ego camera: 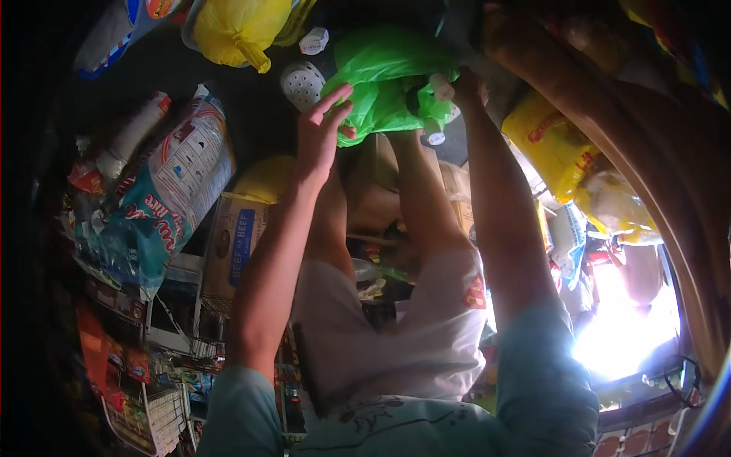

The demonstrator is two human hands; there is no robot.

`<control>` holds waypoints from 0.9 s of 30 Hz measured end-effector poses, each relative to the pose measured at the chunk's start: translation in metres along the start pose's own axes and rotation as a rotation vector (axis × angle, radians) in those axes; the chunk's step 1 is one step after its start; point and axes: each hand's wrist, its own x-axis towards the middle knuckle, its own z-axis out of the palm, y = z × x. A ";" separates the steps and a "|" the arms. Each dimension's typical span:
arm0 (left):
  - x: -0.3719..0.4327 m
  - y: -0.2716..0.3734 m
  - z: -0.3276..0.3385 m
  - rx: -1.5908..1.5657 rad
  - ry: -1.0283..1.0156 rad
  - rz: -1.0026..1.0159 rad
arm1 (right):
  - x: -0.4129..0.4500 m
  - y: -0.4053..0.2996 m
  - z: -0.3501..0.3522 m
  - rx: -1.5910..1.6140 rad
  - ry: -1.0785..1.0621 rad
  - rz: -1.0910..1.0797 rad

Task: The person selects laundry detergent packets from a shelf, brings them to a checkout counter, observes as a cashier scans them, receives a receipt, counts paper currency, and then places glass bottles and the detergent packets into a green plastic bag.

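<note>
A green plastic bag (pixel 388 97) hangs low before me, above the dark floor. My left hand (pixel 326 128) rests against its left edge with the fingers spread. At the bag's right side, my right hand (pixel 473 88) is in shadow beside small pale objects, one of them a whitish rounded piece (pixel 441 87). Whether its fingers are closed on the bag cannot be told. A small item with a round white end (pixel 436 138) shows just below the bag. Behind the bag's left edge is a white perforated clog (pixel 302 85).
A rice sack (pixel 183 183) and a cardboard carton (pixel 243 240) stand at left. A tied yellow bag (pixel 243 28) lies at the top, near a crumpled white wrapper (pixel 313 41). More yellow bags (pixel 548 143) are at right. Wire racks (pixel 165 411) with packets fill the lower left.
</note>
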 end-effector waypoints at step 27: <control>0.008 0.007 0.013 -0.001 -0.127 0.012 | -0.020 0.044 -0.027 -0.113 0.221 0.098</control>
